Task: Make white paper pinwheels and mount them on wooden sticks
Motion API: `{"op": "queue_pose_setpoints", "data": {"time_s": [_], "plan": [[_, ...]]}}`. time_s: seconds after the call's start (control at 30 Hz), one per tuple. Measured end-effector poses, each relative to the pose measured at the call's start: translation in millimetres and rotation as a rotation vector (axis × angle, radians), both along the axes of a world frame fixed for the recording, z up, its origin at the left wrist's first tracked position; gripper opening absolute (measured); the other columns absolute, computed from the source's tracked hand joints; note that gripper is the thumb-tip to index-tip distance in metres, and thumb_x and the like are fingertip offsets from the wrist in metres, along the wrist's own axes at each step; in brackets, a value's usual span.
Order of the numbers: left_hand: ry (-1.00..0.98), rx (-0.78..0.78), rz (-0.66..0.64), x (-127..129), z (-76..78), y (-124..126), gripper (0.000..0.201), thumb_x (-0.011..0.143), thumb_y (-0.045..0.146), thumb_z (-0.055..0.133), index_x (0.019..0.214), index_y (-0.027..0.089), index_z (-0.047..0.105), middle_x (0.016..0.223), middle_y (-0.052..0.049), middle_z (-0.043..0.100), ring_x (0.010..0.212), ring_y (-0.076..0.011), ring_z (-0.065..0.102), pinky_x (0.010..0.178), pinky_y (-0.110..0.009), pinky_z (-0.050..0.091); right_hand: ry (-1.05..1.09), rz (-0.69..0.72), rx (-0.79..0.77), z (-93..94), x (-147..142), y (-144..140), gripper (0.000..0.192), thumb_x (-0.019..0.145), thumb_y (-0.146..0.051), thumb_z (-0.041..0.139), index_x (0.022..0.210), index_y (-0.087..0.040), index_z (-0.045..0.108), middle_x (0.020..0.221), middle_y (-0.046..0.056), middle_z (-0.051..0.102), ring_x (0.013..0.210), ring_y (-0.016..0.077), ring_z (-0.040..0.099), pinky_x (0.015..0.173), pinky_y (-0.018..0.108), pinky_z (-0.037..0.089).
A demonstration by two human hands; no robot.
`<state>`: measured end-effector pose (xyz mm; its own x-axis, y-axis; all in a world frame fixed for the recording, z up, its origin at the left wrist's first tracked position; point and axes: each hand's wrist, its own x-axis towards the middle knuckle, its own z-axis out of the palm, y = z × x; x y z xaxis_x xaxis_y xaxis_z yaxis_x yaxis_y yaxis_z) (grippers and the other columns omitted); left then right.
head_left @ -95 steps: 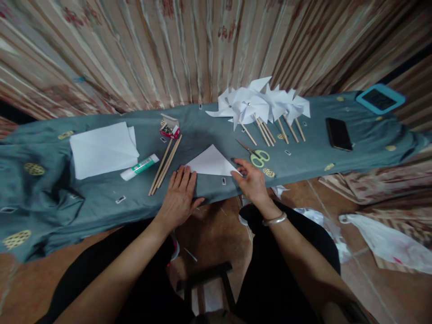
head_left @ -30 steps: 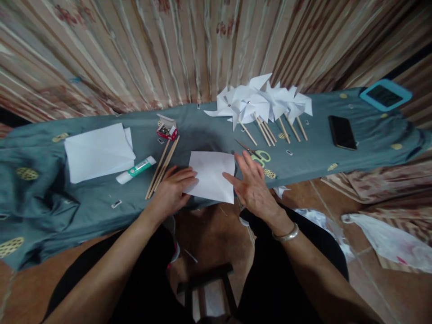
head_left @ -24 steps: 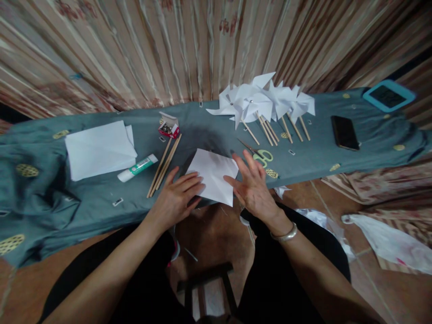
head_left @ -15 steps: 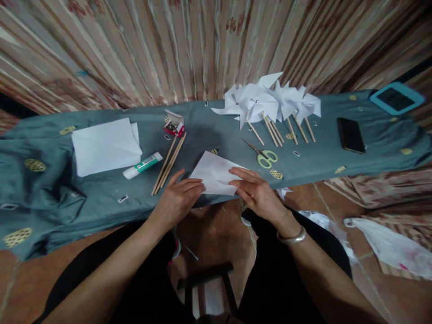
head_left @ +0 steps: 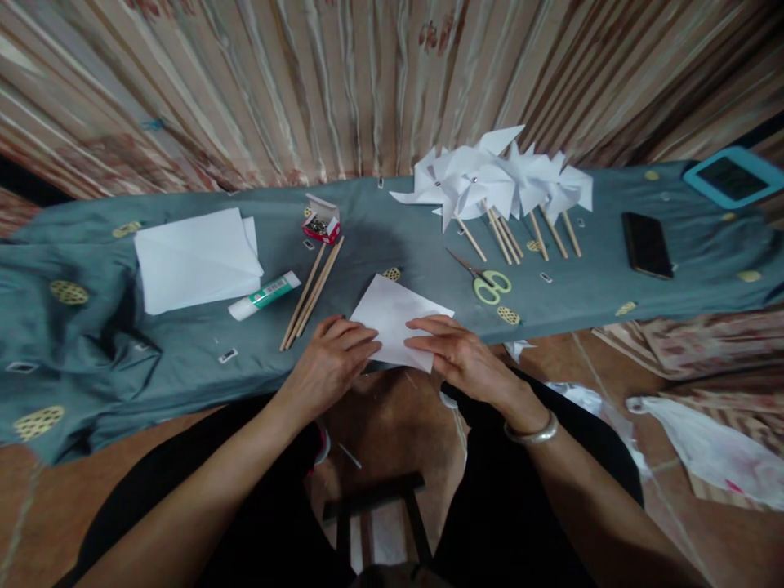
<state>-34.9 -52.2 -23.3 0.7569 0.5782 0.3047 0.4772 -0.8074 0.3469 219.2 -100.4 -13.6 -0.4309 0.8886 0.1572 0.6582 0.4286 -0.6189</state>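
A small white sheet of paper (head_left: 398,306) lies at the table's front edge, one corner pointing away from me and its near corner reaching over the edge. My left hand (head_left: 334,357) holds its left side, fingers curled together on top. On the right side, my right hand (head_left: 456,353) grips the paper with its fingers laid across the surface; the thumb is hard to see. Left of my left hand are thin wooden sticks (head_left: 314,296) and a glue stick (head_left: 265,296) with a green label. Scissors (head_left: 490,286) with light green handles rest beyond my right hand.
Several white paper pinwheels (head_left: 490,175) on sticks lie at the back. A small red box of metal pins (head_left: 322,224) stands open. Paper sheets (head_left: 196,261) are stacked left. A black phone (head_left: 648,245) and a blue-framed tablet (head_left: 732,178) lie right on the green tablecloth (head_left: 380,220).
Both hands stay on the paper. My right hand's fingers have shifted inward across it, and the paper's near right corner now hangs slightly lower. The whole view has shifted a little.
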Motion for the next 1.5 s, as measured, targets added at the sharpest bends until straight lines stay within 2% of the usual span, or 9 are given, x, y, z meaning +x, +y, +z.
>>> {"op": "queue_pose_setpoints", "data": {"time_s": [0.17, 0.3, 0.5, 0.6, 0.7, 0.77, 0.83, 1.1, 1.5], "plan": [[-0.084, -0.146, 0.11, -0.6, 2.5, 2.4, 0.029, 0.1, 0.03, 0.046, 0.105, 0.019, 0.072, 0.103, -0.008, 0.076, 0.092, -0.0222, 0.066, 0.082, -0.038, 0.049, 0.243, -0.286, -0.169, -2.3, 1.0, 9.8, 0.02, 0.091, -0.035, 0.06, 0.097, -0.022, 0.075, 0.093, 0.005, 0.077, 0.089, 0.0213, 0.07, 0.085, 0.036, 0.054], [-0.141, -0.176, 0.229, -1.2, -1.3, 6.1, 0.03, 0.098, 0.033, 0.048, 0.098, 0.019, 0.074, 0.091, -0.008, 0.076, 0.084, -0.0218, 0.07, 0.08, -0.037, 0.052, 0.388, -0.432, -0.262, -7.9, -4.4, 21.7, 0.032, 0.084, -0.04, 0.067, 0.11, -0.02, 0.069, 0.083, 0.002, 0.076, 0.074, 0.0178, 0.068, 0.072, 0.031, 0.051], [-0.2, -0.236, 0.312, -5.6, -8.7, 13.0, 0.027, 0.095, 0.034, 0.051, 0.093, 0.022, 0.075, 0.087, -0.005, 0.077, 0.079, -0.0206, 0.071, 0.076, -0.032, 0.055, 0.503, -0.457, -0.289, -10.9, -5.6, 36.7, 0.036, 0.077, -0.039, 0.071, 0.108, -0.021, 0.067, 0.08, -0.001, 0.077, 0.068, 0.0155, 0.066, 0.07, 0.03, 0.05], [-0.194, -0.225, 0.347, -7.2, -3.8, 14.5, 0.026, 0.094, 0.031, 0.053, 0.106, 0.019, 0.071, 0.097, -0.008, 0.077, 0.085, -0.0222, 0.072, 0.079, -0.034, 0.056, 0.532, -0.497, -0.311, -13.9, -7.4, 42.2, 0.039, 0.074, -0.037, 0.071, 0.109, -0.02, 0.067, 0.078, 0.0, 0.077, 0.066, 0.0157, 0.066, 0.069, 0.03, 0.051], [-0.151, -0.05, 0.347, -3.2, 7.4, 9.5, 0.039, 0.095, 0.024, 0.05, 0.132, 0.013, 0.056, 0.125, -0.017, 0.068, 0.109, -0.0276, 0.066, 0.093, -0.042, 0.053, 0.454, -0.536, -0.282, -15.4, -9.8, 47.9, 0.039, 0.075, -0.035, 0.071, 0.112, -0.021, 0.067, 0.079, 0.0, 0.077, 0.067, 0.0163, 0.067, 0.069, 0.031, 0.052], [-0.052, 0.096, 0.246, 3.7, 12.9, 2.1, 0.043, 0.096, 0.018, 0.047, 0.139, 0.018, 0.049, 0.144, -0.016, 0.055, 0.133, -0.0302, 0.052, 0.108, -0.05, 0.043, 0.389, -0.535, -0.254, -14.6, -11.0, 51.6, 0.04, 0.077, -0.033, 0.071, 0.116, -0.023, 0.066, 0.082, 0.0, 0.078, 0.07, 0.0172, 0.068, 0.071, 0.032, 0.052], [0.025, 0.153, 0.11, 12.4, 13.1, -6.5, 0.047, 0.096, 0.013, 0.044, 0.142, 0.019, 0.044, 0.149, -0.013, 0.051, 0.144, -0.0288, 0.039, 0.116, -0.051, 0.034, 0.344, -0.517, -0.229, -12.8, -11.9, 54.8, 0.04, 0.079, -0.03, 0.07, 0.118, -0.024, 0.065, 0.084, 0.0, 0.078, 0.074, 0.0182, 0.069, 0.075, 0.033, 0.053], [0.159, 0.126, 0.096, 26.7, -10.5, -17.9, 0.062, 0.092, 0.026, 0.057, 0.146, 0.006, 0.035, 0.152, -0.023, 0.043, 0.147, -0.039, 0.028, 0.116, -0.059, 0.031, 0.17, -0.45, -0.197, -6.3, -16.7, 61.3, 0.037, 0.081, -0.023, 0.07, 0.118, -0.02, 0.067, 0.085, 0.002, 0.078, 0.077, 0.0198, 0.072, 0.077, 0.033, 0.053], [0.222, 0.144, 0.166, 24.9, -19.3, -26.3, 0.072, 0.09, 0.031, 0.062, 0.147, 0.001, 0.029, 0.154, -0.029, 0.034, 0.148, -0.0428, 0.022, 0.116, -0.059, 0.03, 0.153, -0.441, -0.135, -7.5, -24.6, 66.1, 0.037, 0.084, -0.023, 0.068, 0.121, -0.022, 0.064, 0.094, 0.001, 0.079, 0.087, 0.0206, 0.074, 0.083, 0.034, 0.054]]}}
